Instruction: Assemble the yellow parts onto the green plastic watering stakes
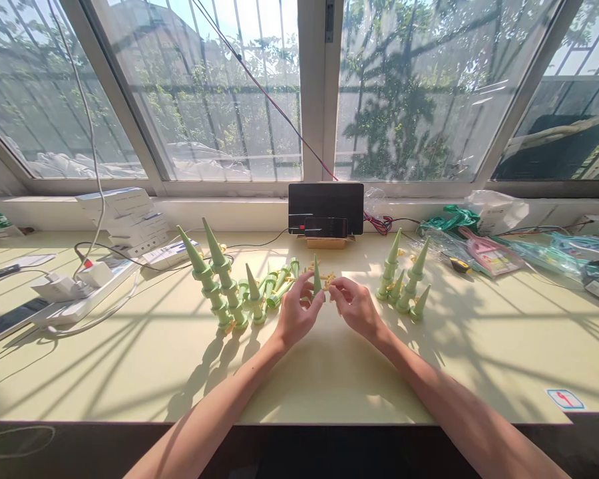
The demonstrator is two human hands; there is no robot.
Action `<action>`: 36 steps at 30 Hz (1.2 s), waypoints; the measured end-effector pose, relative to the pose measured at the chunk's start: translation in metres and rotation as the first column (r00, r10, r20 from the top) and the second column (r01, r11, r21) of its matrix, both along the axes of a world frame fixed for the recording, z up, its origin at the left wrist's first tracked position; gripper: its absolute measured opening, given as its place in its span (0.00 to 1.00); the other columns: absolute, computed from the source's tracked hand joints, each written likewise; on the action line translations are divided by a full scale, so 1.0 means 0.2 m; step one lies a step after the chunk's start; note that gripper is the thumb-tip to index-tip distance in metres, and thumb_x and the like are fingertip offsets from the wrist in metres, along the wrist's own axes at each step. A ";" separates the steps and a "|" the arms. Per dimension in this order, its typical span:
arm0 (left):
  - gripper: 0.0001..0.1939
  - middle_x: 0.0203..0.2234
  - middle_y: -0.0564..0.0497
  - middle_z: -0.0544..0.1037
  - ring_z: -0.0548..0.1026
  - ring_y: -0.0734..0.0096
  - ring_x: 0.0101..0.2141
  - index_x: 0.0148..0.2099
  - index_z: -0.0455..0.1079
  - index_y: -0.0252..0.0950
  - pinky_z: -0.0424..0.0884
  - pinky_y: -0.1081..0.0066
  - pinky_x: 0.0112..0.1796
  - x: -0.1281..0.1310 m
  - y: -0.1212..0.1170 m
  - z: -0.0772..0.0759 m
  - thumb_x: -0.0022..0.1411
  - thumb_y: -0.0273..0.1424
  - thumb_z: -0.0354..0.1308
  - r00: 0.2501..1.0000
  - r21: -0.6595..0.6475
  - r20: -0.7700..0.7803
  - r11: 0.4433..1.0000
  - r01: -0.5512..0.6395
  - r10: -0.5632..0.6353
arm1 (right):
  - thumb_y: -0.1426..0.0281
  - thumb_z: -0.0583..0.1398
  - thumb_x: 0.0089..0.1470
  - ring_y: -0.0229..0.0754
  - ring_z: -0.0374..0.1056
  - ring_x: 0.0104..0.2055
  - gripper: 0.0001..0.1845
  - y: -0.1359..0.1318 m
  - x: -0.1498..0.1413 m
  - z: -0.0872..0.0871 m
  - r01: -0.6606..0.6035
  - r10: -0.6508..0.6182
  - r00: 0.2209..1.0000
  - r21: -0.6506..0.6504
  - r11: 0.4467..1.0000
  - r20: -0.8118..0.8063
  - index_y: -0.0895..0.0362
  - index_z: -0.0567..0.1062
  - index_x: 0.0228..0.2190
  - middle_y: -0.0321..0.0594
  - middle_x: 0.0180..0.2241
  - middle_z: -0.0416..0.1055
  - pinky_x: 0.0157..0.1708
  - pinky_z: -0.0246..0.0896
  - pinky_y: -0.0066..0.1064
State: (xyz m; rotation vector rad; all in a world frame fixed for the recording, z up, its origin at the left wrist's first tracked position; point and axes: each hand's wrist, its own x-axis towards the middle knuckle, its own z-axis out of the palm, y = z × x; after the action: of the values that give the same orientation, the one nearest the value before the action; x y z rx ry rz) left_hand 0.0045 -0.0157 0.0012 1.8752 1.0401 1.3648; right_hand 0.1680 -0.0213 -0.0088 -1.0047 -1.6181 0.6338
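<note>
My left hand (295, 313) grips a pale green pointed cone piece (316, 274), holding it upright between thumb and fingers. Close beside it on the right, my right hand (358, 309) is pinched closed, its fingertips pointing at the cone. Whatever sits in that pinch is too small to make out. Small yellow pieces (330, 275) lie just behind the hands. Left of my left hand stand tall green spired towers (223, 273) and a shorter one (254, 293). Several loose green tubular parts (278, 286) lie between them and my hand. More green towers (408, 286) stand beyond my right hand.
A black tablet (325, 199) leans by the window, with a phone (326, 227) before it. White boxes (130, 216), a power strip (92, 283) and cables occupy the left. Plastic bags (496, 213), a pink packet (492, 251) and a yellow-black tool (460, 265) lie right.
</note>
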 end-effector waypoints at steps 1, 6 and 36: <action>0.22 0.31 0.51 0.72 0.74 0.73 0.30 0.58 0.64 0.35 0.74 0.74 0.29 0.00 0.00 0.00 0.63 0.37 0.58 1.000 -0.007 0.007 1.000 -0.002 0.002 | 0.59 0.56 0.63 0.34 0.64 0.21 0.13 0.00 0.00 0.00 0.001 -0.001 1.000 0.000 1.000 -0.005 0.56 0.72 0.35 0.38 0.27 0.71 0.21 0.59 0.26; 0.22 0.31 0.51 0.72 0.74 0.73 0.30 0.57 0.64 0.35 0.75 0.74 0.29 0.00 0.00 -0.01 0.63 0.37 0.58 0.999 -0.031 0.031 0.999 0.010 -0.009 | 0.60 0.57 0.62 0.34 0.65 0.22 0.12 0.01 0.00 -0.01 -0.006 0.006 1.000 -0.008 1.000 -0.026 0.56 0.72 0.37 0.38 0.29 0.72 0.21 0.60 0.26; 0.22 0.32 0.50 0.75 0.76 0.71 0.31 0.57 0.65 0.36 0.76 0.73 0.30 0.00 -0.01 0.01 0.63 0.36 0.58 1.000 -0.002 0.006 1.000 0.016 -0.016 | 0.53 0.55 0.63 0.33 0.61 0.20 0.20 -0.01 -0.01 0.02 -0.012 0.011 1.000 -0.065 0.998 -0.018 0.56 0.71 0.31 0.34 0.24 0.67 0.20 0.57 0.26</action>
State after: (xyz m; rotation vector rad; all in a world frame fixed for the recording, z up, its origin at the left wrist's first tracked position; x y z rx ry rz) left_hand 0.0049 -0.0172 0.0023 1.8733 1.0212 1.3583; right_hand 0.1670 -0.0234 -0.0046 -1.0352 -1.5971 0.7054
